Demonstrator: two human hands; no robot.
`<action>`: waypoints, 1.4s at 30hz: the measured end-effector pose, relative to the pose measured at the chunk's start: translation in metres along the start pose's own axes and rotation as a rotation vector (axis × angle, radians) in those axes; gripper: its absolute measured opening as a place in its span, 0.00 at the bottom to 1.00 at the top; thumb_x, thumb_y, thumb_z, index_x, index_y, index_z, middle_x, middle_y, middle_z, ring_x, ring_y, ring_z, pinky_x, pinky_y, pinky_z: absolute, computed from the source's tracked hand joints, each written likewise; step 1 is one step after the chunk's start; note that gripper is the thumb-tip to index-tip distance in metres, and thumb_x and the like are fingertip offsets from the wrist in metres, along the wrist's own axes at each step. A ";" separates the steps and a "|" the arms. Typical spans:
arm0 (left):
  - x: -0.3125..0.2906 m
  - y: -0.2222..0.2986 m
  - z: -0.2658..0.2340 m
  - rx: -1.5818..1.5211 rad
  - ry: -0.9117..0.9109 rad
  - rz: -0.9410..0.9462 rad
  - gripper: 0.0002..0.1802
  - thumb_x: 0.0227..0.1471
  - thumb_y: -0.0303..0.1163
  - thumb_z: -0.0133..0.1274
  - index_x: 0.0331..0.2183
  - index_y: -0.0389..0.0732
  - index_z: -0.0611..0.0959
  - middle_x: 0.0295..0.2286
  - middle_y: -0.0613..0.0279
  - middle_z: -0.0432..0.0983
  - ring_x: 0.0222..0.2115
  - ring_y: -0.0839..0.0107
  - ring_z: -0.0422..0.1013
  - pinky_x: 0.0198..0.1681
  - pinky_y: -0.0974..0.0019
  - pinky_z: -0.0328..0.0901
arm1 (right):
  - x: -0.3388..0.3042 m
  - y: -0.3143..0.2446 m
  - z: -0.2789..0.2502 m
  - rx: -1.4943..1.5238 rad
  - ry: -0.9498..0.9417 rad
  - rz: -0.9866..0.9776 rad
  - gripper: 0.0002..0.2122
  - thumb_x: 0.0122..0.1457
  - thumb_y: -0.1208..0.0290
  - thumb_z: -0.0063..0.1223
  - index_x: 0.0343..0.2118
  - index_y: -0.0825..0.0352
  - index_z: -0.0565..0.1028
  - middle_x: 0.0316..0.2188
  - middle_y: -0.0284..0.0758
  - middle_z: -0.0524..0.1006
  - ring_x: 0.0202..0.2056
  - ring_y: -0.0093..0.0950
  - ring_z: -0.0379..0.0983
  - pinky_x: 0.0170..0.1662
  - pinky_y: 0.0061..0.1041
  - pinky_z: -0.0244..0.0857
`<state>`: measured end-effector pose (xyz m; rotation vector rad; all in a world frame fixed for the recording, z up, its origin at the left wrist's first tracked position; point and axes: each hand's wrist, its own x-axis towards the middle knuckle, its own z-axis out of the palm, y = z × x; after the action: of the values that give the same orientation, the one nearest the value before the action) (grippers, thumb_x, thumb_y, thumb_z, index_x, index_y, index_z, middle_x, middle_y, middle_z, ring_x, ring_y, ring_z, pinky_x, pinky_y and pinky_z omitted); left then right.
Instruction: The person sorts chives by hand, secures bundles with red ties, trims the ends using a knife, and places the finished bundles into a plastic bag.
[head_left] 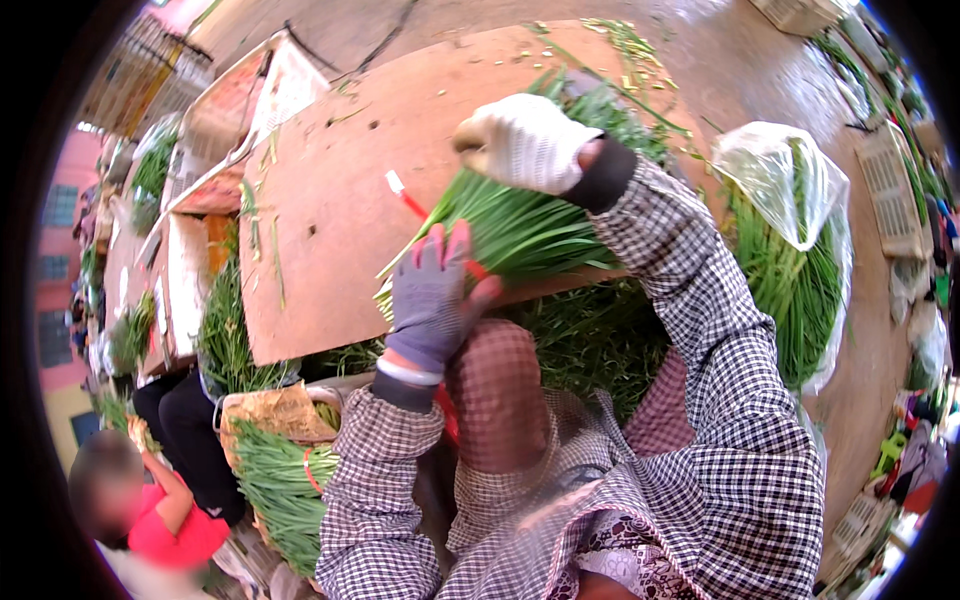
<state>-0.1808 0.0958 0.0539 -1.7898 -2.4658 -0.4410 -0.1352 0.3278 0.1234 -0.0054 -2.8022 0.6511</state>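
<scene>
A loose bunch of chives (540,235) lies across the near edge of the wooden board, its pale ends toward the left. My left hand (430,300), in a grey glove with pinkish fingertips, grips the bunch near those ends. A red strap (408,198) with a white tip sticks out from the bunch, and part of it shows beside my left thumb. Above the leaves, my right hand (525,142) in a white knitted glove is closed in a fist. Whatever its fingers may hold is hidden.
Scraps litter the wooden board (340,230). More greens stand in a clear plastic bag (835,210) at the right. A tied bunch (285,490) sits in a basket at the lower left, near a person in red (175,520). Crates (893,185) stand farther right.
</scene>
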 end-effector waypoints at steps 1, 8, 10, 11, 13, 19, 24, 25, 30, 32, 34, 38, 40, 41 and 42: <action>-0.001 0.000 0.001 -0.007 0.007 -0.003 0.43 0.41 0.46 0.62 0.57 0.41 0.66 0.48 0.46 0.66 0.46 0.51 0.65 0.49 0.52 0.61 | 0.016 -0.004 0.016 0.016 -0.082 -0.014 0.08 0.52 0.70 0.52 0.32 0.67 0.78 0.24 0.43 0.77 0.28 0.43 0.75 0.33 0.36 0.69; -0.003 0.000 -0.007 -0.125 0.017 -0.084 0.46 0.39 0.50 0.63 0.56 0.39 0.66 0.46 0.46 0.68 0.43 0.49 0.67 0.47 0.50 0.63 | 0.045 0.007 0.113 -0.072 -0.415 -0.092 0.04 0.51 0.70 0.51 0.28 0.62 0.75 0.19 0.44 0.73 0.25 0.45 0.73 0.28 0.39 0.67; 0.000 0.001 -0.012 -0.230 -0.042 -0.159 0.49 0.36 0.51 0.64 0.56 0.37 0.65 0.47 0.43 0.66 0.44 0.47 0.66 0.47 0.49 0.63 | 0.035 0.007 0.108 0.078 -0.382 -0.071 0.02 0.49 0.73 0.50 0.25 0.62 0.75 0.19 0.45 0.72 0.24 0.44 0.73 0.28 0.38 0.66; 0.002 0.002 -0.015 -0.195 -0.023 -0.165 0.51 0.35 0.52 0.65 0.56 0.37 0.65 0.48 0.42 0.65 0.45 0.46 0.65 0.47 0.49 0.62 | 0.034 0.008 0.105 0.133 -0.380 -0.067 0.02 0.49 0.74 0.50 0.23 0.63 0.74 0.19 0.45 0.72 0.24 0.44 0.72 0.27 0.37 0.66; 0.004 0.003 -0.020 -0.124 0.013 -0.176 0.54 0.32 0.53 0.67 0.56 0.35 0.64 0.49 0.39 0.63 0.47 0.44 0.62 0.48 0.50 0.62 | 0.029 0.016 0.107 0.181 -0.349 -0.088 0.05 0.49 0.71 0.50 0.23 0.62 0.77 0.18 0.44 0.74 0.23 0.43 0.73 0.27 0.37 0.67; 0.024 -0.015 -0.024 -0.043 -0.237 -0.236 0.66 0.27 0.64 0.65 0.56 0.26 0.60 0.51 0.34 0.62 0.54 0.43 0.59 0.54 0.50 0.58 | 0.027 0.013 0.108 0.179 -0.347 -0.037 0.08 0.50 0.69 0.49 0.28 0.64 0.80 0.20 0.45 0.75 0.25 0.44 0.74 0.28 0.36 0.68; 0.024 -0.014 -0.022 -0.259 -0.414 -0.304 0.63 0.30 0.64 0.63 0.56 0.25 0.61 0.46 0.36 0.68 0.47 0.46 0.67 0.51 0.54 0.63 | 0.033 0.009 0.112 0.427 -0.276 0.119 0.14 0.51 0.68 0.50 0.39 0.67 0.79 0.29 0.47 0.78 0.32 0.41 0.77 0.37 0.33 0.69; 0.021 -0.012 -0.024 -0.219 -0.403 -0.306 0.62 0.30 0.64 0.63 0.55 0.25 0.62 0.45 0.37 0.69 0.46 0.47 0.68 0.49 0.53 0.64 | 0.038 0.004 0.112 0.448 -0.327 0.120 0.15 0.51 0.68 0.52 0.41 0.67 0.78 0.30 0.46 0.79 0.32 0.40 0.77 0.38 0.32 0.69; 0.013 -0.004 -0.014 -0.140 -0.364 -0.274 0.59 0.30 0.64 0.63 0.52 0.27 0.65 0.42 0.41 0.71 0.43 0.50 0.70 0.44 0.52 0.67 | 0.040 -0.008 0.103 0.552 -0.457 0.116 0.14 0.49 0.69 0.55 0.39 0.68 0.78 0.26 0.43 0.79 0.30 0.32 0.78 0.37 0.27 0.70; 0.010 -0.004 -0.013 -0.153 -0.346 -0.274 0.58 0.30 0.64 0.63 0.53 0.28 0.66 0.42 0.42 0.71 0.42 0.50 0.70 0.44 0.52 0.67 | 0.042 -0.015 0.093 0.537 -0.489 0.096 0.11 0.49 0.71 0.54 0.36 0.70 0.79 0.23 0.41 0.79 0.27 0.29 0.78 0.34 0.26 0.71; 0.009 -0.005 -0.014 -0.189 -0.337 -0.275 0.58 0.30 0.63 0.64 0.53 0.29 0.66 0.42 0.44 0.71 0.42 0.50 0.70 0.44 0.52 0.67 | 0.044 -0.019 0.088 0.505 -0.520 0.088 0.09 0.48 0.73 0.54 0.31 0.70 0.79 0.19 0.39 0.77 0.24 0.27 0.77 0.30 0.25 0.70; 0.005 -0.005 -0.013 -0.196 -0.345 -0.267 0.58 0.31 0.63 0.64 0.54 0.30 0.65 0.42 0.45 0.72 0.42 0.51 0.70 0.44 0.53 0.67 | 0.042 -0.031 0.080 0.565 -0.418 0.141 0.06 0.46 0.76 0.53 0.27 0.71 0.78 0.17 0.37 0.75 0.21 0.25 0.75 0.25 0.24 0.69; 0.004 -0.004 -0.012 -0.198 -0.346 -0.265 0.60 0.31 0.63 0.64 0.56 0.30 0.63 0.42 0.46 0.72 0.42 0.51 0.70 0.44 0.53 0.67 | 0.035 -0.026 0.084 0.546 -0.252 0.130 0.06 0.45 0.77 0.52 0.27 0.71 0.77 0.18 0.37 0.76 0.21 0.24 0.74 0.23 0.24 0.68; 0.004 -0.003 -0.013 -0.223 -0.325 -0.285 0.61 0.30 0.61 0.65 0.57 0.30 0.61 0.42 0.46 0.72 0.43 0.51 0.70 0.44 0.54 0.66 | 0.032 -0.021 0.078 0.574 -0.230 0.205 0.05 0.45 0.78 0.53 0.26 0.72 0.77 0.18 0.37 0.76 0.21 0.22 0.74 0.25 0.24 0.68; 0.005 0.000 -0.015 -0.248 -0.304 -0.305 0.63 0.30 0.60 0.66 0.58 0.30 0.59 0.42 0.45 0.72 0.43 0.52 0.70 0.45 0.54 0.66 | 0.027 -0.014 0.080 0.624 -0.203 0.243 0.07 0.43 0.75 0.55 0.27 0.71 0.78 0.18 0.40 0.76 0.21 0.25 0.74 0.26 0.25 0.68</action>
<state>-0.1844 0.0962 0.0691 -1.6695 -3.0376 -0.5514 -0.1808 0.2819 0.0668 -0.1701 -2.6713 1.6380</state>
